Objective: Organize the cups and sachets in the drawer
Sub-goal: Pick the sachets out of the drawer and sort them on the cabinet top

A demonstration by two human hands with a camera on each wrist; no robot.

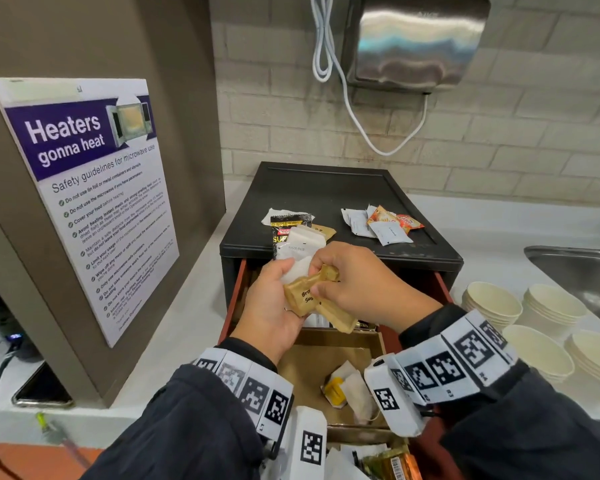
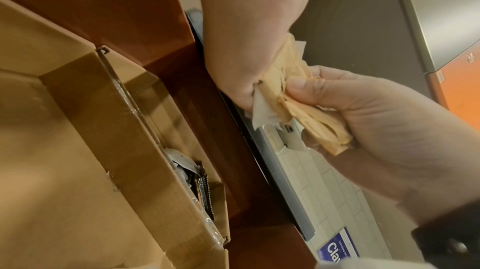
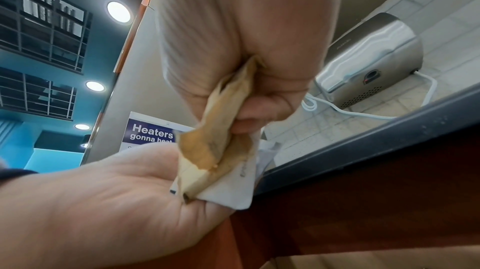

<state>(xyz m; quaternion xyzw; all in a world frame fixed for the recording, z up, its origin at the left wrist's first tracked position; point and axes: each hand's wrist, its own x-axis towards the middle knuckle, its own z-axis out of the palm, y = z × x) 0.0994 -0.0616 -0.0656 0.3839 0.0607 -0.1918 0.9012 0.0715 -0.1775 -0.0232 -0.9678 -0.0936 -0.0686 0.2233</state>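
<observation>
Over the open red-brown drawer (image 1: 235, 299), my left hand (image 1: 286, 289) holds a bunch of brown sugar sachets (image 1: 305, 297) together with white sachets (image 1: 297, 271). My right hand (image 1: 326, 284) grips the top end of the brown sachets (image 3: 207, 148) and touches the left hand. In the left wrist view the right thumb pinches the brown sachets (image 2: 298, 107). A cardboard box (image 1: 309, 365) in the drawer holds tea bags (image 1: 352, 389). Stacks of paper cups (image 1: 492, 304) stand on the counter at the right.
The black cabinet top (image 1: 326, 188) carries two sachet piles, left (image 1: 291, 226) and right (image 1: 381, 223). A steel sink (image 1: 582, 271) lies beyond the cups. At the left are a microwave poster (image 1: 84, 202) and a phone (image 1: 42, 389). A hand dryer (image 1: 416, 39) hangs above.
</observation>
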